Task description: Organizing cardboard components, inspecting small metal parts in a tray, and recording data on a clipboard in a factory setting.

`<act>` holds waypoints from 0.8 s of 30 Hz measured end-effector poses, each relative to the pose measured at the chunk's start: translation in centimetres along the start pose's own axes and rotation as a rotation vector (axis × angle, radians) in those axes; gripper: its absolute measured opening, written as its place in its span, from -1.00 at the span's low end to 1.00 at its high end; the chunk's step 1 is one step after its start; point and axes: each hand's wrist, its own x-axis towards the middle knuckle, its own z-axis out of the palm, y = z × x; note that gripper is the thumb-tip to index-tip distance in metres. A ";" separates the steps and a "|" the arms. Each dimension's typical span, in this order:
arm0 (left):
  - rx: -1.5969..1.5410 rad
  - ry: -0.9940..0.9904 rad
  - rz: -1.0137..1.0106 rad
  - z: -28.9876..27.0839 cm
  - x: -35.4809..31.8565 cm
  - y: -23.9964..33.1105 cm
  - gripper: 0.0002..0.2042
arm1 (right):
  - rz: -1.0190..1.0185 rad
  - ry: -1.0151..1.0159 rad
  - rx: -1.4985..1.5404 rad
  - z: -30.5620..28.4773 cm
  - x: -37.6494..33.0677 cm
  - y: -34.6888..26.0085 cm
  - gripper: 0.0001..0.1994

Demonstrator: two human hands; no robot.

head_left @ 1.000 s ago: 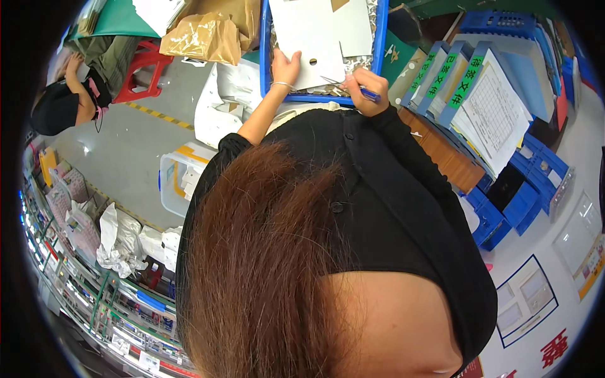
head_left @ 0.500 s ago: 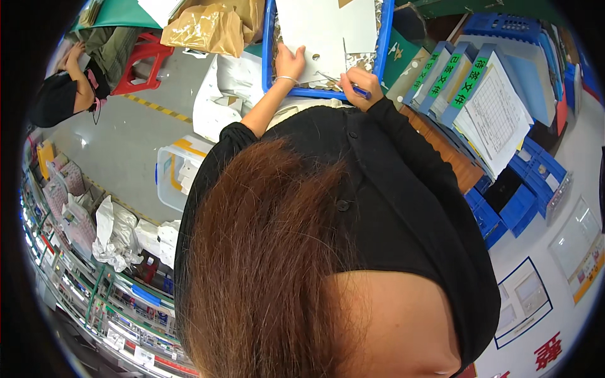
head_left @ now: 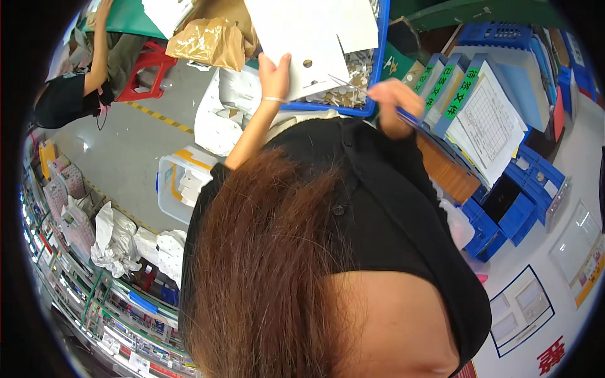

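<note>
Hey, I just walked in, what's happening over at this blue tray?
A person in a black top has their left-hand grip on the edge of a white sheet with holes, over a blue tray of small scraps. Their right-hand grip, somewhat blurred, holds a thin, pointed tool with a blue handle. Its tip is by the sheet's lower right corner; whether they touch is unclear.

The right hand (head_left: 397, 106) has moved rightward, mostly beyond the blue tray (head_left: 380, 57).
</note>
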 end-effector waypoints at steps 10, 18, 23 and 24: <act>-0.780 -0.036 -0.398 -5.3 -2.9 9.1 -0.77 | 0.035 0.429 0.272 -4.8 0.6 -2.4 -0.65; -0.673 0.211 -0.430 -14.1 0.7 6.3 -0.74 | 0.128 0.102 0.002 -2.1 1.3 -3.2 -0.81; -0.458 0.629 -0.235 -23.1 10.1 0.8 -0.68 | 0.251 -0.028 -0.036 -0.4 2.3 -3.4 -0.85; -0.413 0.679 -0.188 -24.2 12.8 -0.3 -0.66 | 0.242 -0.072 -0.042 -0.1 2.6 -3.3 -0.86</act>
